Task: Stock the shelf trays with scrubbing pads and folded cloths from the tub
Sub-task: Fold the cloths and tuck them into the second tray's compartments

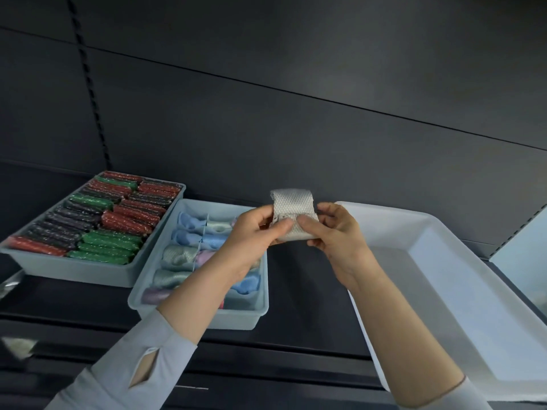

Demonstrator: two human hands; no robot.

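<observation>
A white mesh cloth (293, 210), folded into a small roll, is held up between both hands above the dark shelf. My left hand (251, 235) pinches its left side with thumb and fingers. My right hand (337, 235) pinches its right side, thumb on the front. Under my left forearm stands a pale blue divided tray (207, 316) with folded blue, grey and pink cloths. Further left, a pale blue tray (74, 267) is packed with red, green and dark scrubbing pads. A white tub (444, 294) sits to the right, its visible inside bare.
The trays and tub stand on a dark shelf (307, 294) backed by a dark panel wall (296, 84) with a slotted upright at the left. A gap of shelf lies between the divided tray and the tub. Lower shelf edges run along the bottom.
</observation>
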